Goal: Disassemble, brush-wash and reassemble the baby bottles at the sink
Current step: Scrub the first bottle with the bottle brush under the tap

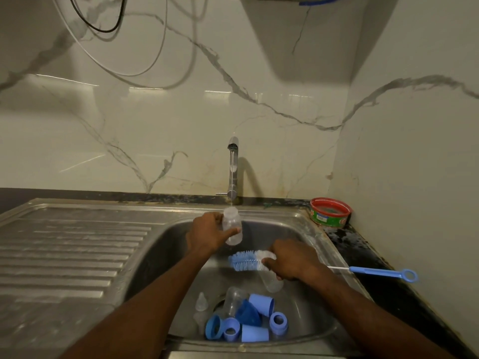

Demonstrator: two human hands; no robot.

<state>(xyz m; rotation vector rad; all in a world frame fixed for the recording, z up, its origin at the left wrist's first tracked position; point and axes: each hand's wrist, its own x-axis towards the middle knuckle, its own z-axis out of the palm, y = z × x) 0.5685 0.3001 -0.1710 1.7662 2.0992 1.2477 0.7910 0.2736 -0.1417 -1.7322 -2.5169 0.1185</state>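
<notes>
Clear plastic baby bottle body [232, 226], no teat or ring on it, is sitting upright w/ its open neck up, right under the steel tap spout [232, 146]; thin water stream is running into the mouth. Long axis is standing near vertical, leaning slightly. Left hand [210, 233] is wrapping it from the left, thumb across the front, grip closed round the body, above the back part of the steel sink basin [305, 229].

Right hand [290, 260] is clutching the blue-and-white bristle bottle brush [248, 260] at the bristle base; bristles are pointing left, blue wire handle w/ ring end [410, 275] is sticking out right over the dark stone tabletop [363, 244]. A 2nd clear bottle [272, 282] is lying just below that hand; can't tell if fingers are touching it.

Basin floor near front edge is holding blue caps and rings [261, 304], a clear teat [201, 301], another clear bottle [233, 299]. Ribbed drainboard [64, 250] is lying left; red-rimmed green tub [330, 212] is sitting in the right back corner.
</notes>
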